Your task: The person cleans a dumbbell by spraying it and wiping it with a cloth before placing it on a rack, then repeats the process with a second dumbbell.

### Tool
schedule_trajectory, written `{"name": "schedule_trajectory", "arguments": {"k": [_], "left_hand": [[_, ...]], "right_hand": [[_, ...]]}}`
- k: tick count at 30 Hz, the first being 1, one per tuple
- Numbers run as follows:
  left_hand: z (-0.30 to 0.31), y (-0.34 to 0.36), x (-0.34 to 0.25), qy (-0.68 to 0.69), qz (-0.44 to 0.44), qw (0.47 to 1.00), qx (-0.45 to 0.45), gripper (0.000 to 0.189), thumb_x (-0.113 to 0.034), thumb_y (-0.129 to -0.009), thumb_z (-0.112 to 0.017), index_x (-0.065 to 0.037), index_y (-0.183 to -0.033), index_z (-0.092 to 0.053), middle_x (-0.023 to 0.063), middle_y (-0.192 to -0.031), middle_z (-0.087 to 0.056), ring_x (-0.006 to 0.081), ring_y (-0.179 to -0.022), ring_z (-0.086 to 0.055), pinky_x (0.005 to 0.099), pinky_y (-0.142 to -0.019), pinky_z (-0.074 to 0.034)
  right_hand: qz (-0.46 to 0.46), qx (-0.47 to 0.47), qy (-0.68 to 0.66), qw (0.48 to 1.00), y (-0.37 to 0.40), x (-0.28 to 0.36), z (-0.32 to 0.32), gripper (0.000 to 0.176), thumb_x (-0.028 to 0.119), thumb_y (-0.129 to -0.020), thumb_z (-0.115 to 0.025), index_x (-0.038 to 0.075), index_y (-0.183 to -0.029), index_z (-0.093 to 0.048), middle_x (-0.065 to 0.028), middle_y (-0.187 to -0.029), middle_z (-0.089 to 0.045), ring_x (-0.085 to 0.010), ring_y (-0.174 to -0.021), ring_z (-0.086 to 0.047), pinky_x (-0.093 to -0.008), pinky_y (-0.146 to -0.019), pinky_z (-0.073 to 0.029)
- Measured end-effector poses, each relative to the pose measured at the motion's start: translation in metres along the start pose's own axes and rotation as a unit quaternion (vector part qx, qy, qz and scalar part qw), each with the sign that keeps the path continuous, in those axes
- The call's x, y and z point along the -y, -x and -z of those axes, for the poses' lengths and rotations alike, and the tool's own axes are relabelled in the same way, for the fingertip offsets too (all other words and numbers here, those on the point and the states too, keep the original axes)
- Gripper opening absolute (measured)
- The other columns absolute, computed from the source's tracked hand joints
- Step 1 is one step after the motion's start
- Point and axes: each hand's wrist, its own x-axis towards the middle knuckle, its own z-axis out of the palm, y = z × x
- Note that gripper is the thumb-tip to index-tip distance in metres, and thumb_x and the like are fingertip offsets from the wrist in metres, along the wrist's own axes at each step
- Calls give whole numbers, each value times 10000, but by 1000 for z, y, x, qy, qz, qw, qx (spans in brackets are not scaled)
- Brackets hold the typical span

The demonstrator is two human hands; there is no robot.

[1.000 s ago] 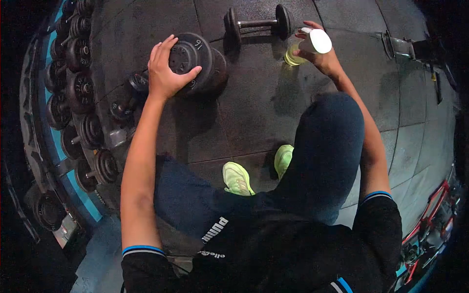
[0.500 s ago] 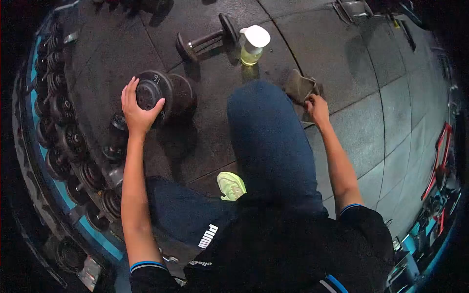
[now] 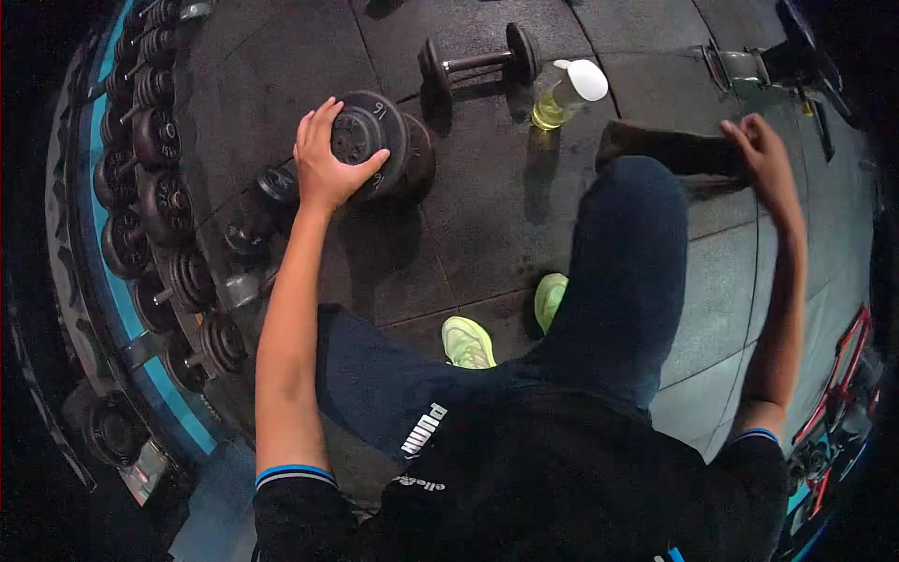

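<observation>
My left hand (image 3: 328, 159) spreads its thumb and fingers over the round end of a large black dumbbell (image 3: 363, 131) marked 16, gripping its rim. The dumbbell's other end sits behind, partly hidden. On the right, my right hand (image 3: 766, 164) has the end of a dark brown cloth (image 3: 670, 150), stretched out to the left just beyond my knee (image 3: 637, 187). Its fingertips are partly blurred. A clear bottle with a white lid (image 3: 571, 89) and yellowish liquid stands between the hands. Behind it lies a smaller dumbbell (image 3: 478, 62).
A rack of dumbbells (image 3: 169, 201) runs down the left side, with several more on the floor (image 3: 248, 234) beside it. At the far right is a bench leg or machine base (image 3: 749, 66), and red-framed equipment (image 3: 843, 375) below. Dark rubber tiles (image 3: 487, 206) cover the floor.
My right hand has moved right and forward, drawing the bunched cloth out long. My left hand stays on the large dumbbell. The view has shifted, and a second shoe now shows.
</observation>
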Motion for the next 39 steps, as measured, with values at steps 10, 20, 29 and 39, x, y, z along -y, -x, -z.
{"name": "schedule_trajectory", "arguments": {"k": [10,20,29,39], "left_hand": [[0,-3,55,64,-30,997,-17,836,-428,-680,-897,-78,-1366,-572,130,-1449,-573,391,-1346,-502,508,-1129,-410],[1,3,69,76,-24,996,-33,820,-439,-705,-882,-104,-1385,-569,133,-1435,-581,364,-1345,-517,488,-1126,-423],[-6,5,75,83,-16,995,-50,850,-466,-682,-893,-107,-1383,-574,143,-1400,-603,372,-1329,-530,495,-1121,-428],[-4,-2,59,80,-5,996,-42,868,-516,-656,-896,-106,-1358,-592,128,-1376,-618,365,-1328,-528,491,-1110,-429]], "right_hand": [[-167,264,-91,946,-47,-28,125,474,303,-959,-727,22,-1298,-550,-126,-1204,-631,-232,-1009,-654,-386,-804,-552],[-97,284,18,954,33,181,69,356,297,-1013,-598,59,-1276,-573,-113,-1158,-601,-192,-999,-625,-343,-876,-505],[54,96,124,986,61,153,77,377,284,-1041,-571,-15,-1271,-579,-124,-1244,-597,-199,-1124,-611,-333,-965,-491],[217,-12,-73,973,114,168,102,455,313,-993,-667,-17,-1289,-562,-174,-1237,-610,-228,-1086,-639,-325,-914,-548]]}}
